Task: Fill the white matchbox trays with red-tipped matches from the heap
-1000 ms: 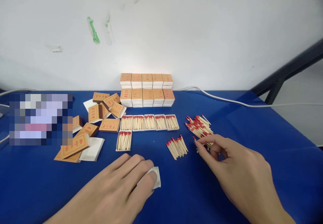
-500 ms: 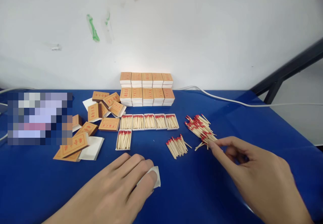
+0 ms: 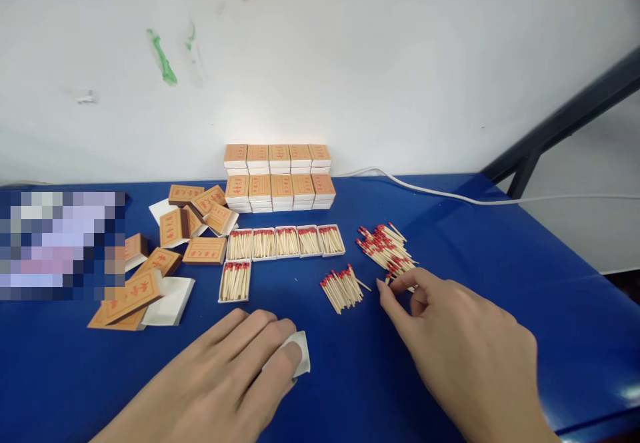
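My left hand (image 3: 235, 370) is closed on a small white matchbox tray (image 3: 302, 353) near the front of the blue table. The fingers of my right hand (image 3: 450, 336) are bent at the lower edge of a loose pile of red-headed matches (image 3: 384, 246); thumb and forefinger are close together at a match. Left of them lies a smaller bunch of matches (image 3: 344, 290). Five white trays filled with matches (image 3: 287, 242) stand in a row, and one more filled tray (image 3: 235, 282) sits below the row's left end.
Stacked orange matchboxes (image 3: 280, 190) stand by the wall. Loose matchbox covers (image 3: 204, 251) and a white tray (image 3: 169, 302) are scattered at the left, beside a blurred object (image 3: 60, 243). A white cable (image 3: 450, 194) crosses the back right.
My right hand has moved left along the lower edge of the match pile. My left hand keeps the tray. The whole view has shifted slightly.
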{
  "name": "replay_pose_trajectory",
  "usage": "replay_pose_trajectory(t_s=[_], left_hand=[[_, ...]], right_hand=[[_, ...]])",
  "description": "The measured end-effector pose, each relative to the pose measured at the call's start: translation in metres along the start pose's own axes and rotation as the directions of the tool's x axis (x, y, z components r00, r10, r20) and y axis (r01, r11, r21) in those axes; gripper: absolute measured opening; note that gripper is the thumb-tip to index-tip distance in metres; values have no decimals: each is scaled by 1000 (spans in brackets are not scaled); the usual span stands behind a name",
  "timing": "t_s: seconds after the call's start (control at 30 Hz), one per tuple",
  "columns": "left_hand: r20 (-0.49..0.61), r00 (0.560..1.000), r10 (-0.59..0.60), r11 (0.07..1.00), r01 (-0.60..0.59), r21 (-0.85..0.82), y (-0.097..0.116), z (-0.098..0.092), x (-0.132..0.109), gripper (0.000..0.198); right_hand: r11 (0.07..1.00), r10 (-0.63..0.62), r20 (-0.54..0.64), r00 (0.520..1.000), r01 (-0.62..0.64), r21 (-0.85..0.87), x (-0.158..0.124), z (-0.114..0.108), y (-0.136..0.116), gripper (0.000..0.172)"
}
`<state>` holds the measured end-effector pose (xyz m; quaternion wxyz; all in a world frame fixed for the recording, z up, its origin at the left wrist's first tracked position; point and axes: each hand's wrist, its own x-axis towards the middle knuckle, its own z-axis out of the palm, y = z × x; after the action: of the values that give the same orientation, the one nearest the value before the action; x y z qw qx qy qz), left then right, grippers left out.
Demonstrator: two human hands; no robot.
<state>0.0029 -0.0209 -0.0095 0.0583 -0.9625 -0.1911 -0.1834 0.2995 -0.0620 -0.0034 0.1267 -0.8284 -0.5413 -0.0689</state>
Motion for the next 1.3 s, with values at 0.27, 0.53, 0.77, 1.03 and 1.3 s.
replay_pose_trajectory(t_s=[0.27, 0.53, 0.77, 1.03, 1.3], left_hand=[[0, 999, -32, 999, 32, -19, 2, -2, 4, 48], [12, 1000, 8, 1000, -8, 5, 2, 0, 2, 47], [10, 1000, 3, 1000, -3, 4, -1, -1, 4, 46], [-6, 1000, 4, 1000, -4, 28, 1, -2, 5, 48], [-1, 1000, 7, 1000, -7, 20, 2, 0, 3, 44]], right_hand=[[979, 56, 139, 989, -81, 187, 0, -7, 11, 47], [963, 54, 250, 967, -117, 242, 19, -4, 1, 40], [974, 37, 334, 942, -109, 200, 31, -9, -13, 23], [967, 13, 357, 934, -103, 234, 29, -8, -13, 23], [968, -14, 389, 921, -85, 236, 28, -8, -16, 29]])
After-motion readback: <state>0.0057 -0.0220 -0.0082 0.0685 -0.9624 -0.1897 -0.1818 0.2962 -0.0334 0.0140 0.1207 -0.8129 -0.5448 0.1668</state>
